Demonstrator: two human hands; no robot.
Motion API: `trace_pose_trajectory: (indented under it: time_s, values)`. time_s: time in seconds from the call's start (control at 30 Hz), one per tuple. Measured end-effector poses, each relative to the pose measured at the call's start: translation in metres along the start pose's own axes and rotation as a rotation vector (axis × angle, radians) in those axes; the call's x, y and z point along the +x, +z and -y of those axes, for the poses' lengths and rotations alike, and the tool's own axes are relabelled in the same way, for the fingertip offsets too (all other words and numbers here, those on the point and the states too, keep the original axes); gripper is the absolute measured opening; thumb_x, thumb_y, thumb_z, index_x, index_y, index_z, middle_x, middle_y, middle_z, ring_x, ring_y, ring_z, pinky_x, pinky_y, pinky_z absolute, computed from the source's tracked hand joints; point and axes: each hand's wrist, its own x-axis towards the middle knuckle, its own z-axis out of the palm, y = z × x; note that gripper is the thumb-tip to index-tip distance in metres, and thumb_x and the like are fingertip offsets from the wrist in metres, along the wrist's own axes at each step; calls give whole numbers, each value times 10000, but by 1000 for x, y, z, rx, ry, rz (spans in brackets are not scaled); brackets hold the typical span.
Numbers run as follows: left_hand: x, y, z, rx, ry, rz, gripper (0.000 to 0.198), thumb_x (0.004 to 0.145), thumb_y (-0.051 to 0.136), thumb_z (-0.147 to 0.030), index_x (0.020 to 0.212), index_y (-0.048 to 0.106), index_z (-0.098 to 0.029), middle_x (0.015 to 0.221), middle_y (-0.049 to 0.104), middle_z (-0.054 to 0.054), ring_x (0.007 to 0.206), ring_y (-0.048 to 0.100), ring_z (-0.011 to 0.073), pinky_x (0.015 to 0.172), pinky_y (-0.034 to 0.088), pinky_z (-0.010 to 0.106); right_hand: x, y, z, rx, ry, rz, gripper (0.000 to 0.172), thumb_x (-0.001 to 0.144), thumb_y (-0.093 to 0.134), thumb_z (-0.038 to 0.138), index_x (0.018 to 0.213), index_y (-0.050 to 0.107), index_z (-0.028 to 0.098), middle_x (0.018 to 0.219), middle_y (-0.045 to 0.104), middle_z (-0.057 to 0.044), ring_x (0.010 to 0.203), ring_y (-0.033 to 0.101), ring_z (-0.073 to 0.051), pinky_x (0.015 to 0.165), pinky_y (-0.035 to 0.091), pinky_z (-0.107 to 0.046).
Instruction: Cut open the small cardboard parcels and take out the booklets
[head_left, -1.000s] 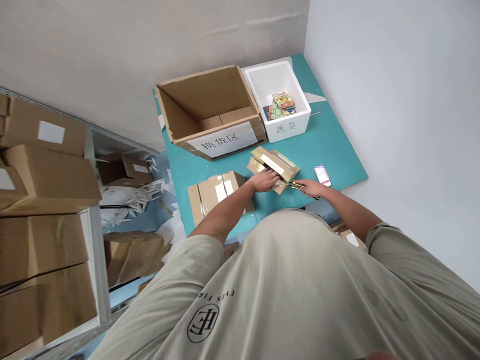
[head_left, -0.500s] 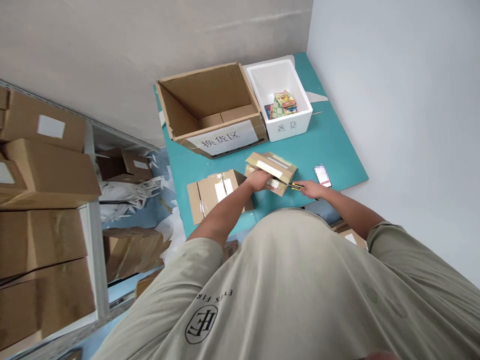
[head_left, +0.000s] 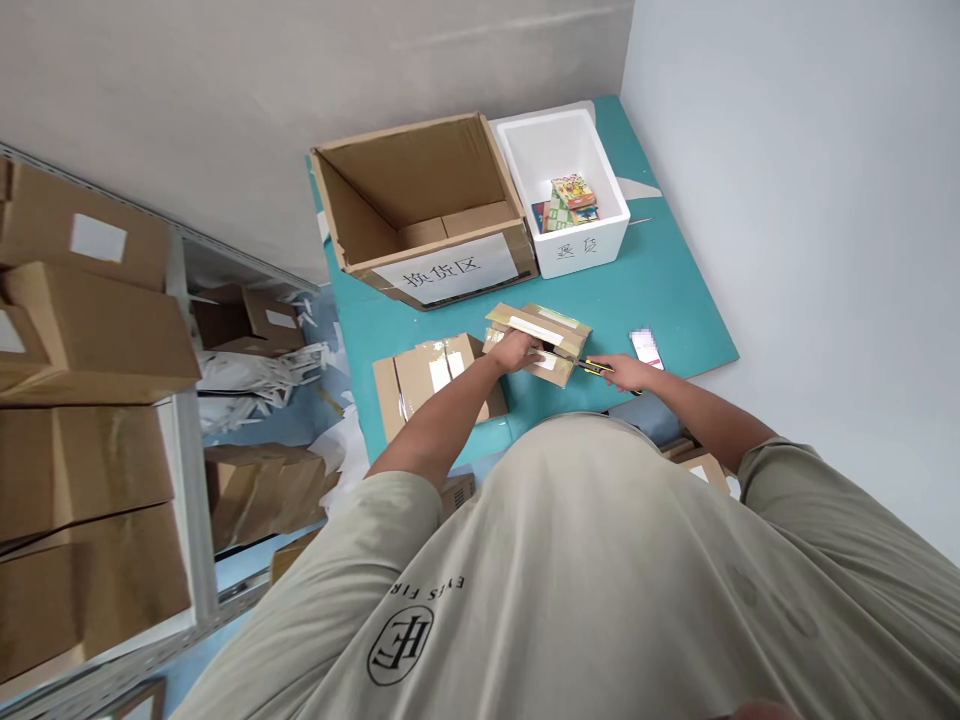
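Note:
A small cardboard box [head_left: 559, 325] with clear tape and white labels lies near the front of the teal table [head_left: 675, 300]. My left hand [head_left: 516, 352] grips its left side, fingers reaching into the dark gap between the top flaps. In my right hand [head_left: 626, 372] is a yellow-and-black box cutter [head_left: 596, 368], its front end at the box's right edge. Whether the blade is inside the gap, I cannot tell. Left of this box, partly behind my left forearm, rests a larger taped carton [head_left: 420, 375].
At the back of the table stand a big open carton [head_left: 450, 270] with a handwritten sign and a white foam bin [head_left: 581, 255] holding several booklets. A phone [head_left: 645, 347] lies beyond my right hand. Shelves with cartons [head_left: 112, 340] rise on the left; walls bound the back and right.
The gap between the small box's flaps has widened, with my left fingers further into it. My right hand and the box cutter have shifted slightly. The view has tilted a little.

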Motion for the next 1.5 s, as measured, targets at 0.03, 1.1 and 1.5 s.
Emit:
trace_pose_trajectory:
  time_s: [0.03,1.1,1.5]
  values:
    - [0,2,-1,6,3,2,392,1021,691,-455,1208,938,-215,1189,905,151,1194,814,396,1123,577,491,1,1,1,22,12,10,638,1141,716,240,1769,666,341,780,761,18,515,615,-132,498,466,-201]
    - [-16,2,16,-56,79,-76,496,1067,614,-573,1119,919,-185,1117,889,170,1110,801,382,1048,567,462,-10,9,23,9,46,68,664,1210,589,199,1853,527,352,921,787,35,558,595,-78,557,482,-142]
    - [-27,0,30,-120,67,-60,496,1059,626,-604,1102,900,-192,1124,878,172,1088,783,374,997,573,442,-16,1,16,-51,-68,1,628,1217,612,231,1837,564,318,966,811,2,574,593,-73,549,452,-136]
